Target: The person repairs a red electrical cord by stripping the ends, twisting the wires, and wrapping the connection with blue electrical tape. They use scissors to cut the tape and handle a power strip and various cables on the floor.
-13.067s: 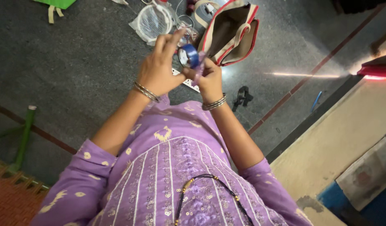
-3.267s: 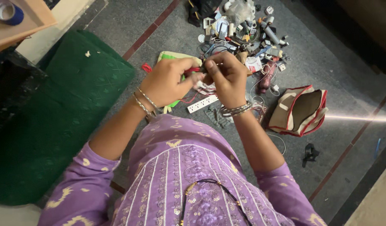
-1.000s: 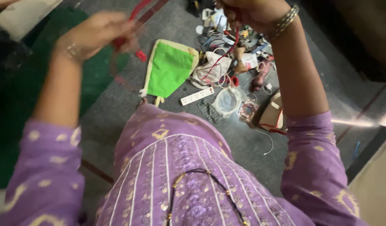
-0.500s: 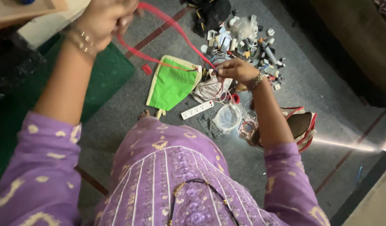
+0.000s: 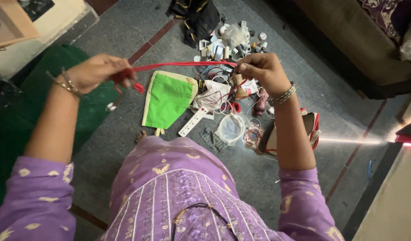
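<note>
Now that the left hand (image 5: 96,71) has come down, both hands pinch the red cord (image 5: 183,66) tight above the green bag (image 5: 167,99), right hand (image 5: 263,71) level with it.

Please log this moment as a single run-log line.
left hand: grips red cord end | right hand: pinches other end | cord: taut between hands | below: green pouch, power strip

I've got the thin red cord (image 5: 183,66) stretched between my left hand (image 5: 96,71) and right hand (image 5: 263,71), above the flat green fabric pouch (image 5: 167,100), with the white power strip (image 5: 193,121) just right of it.
</note>
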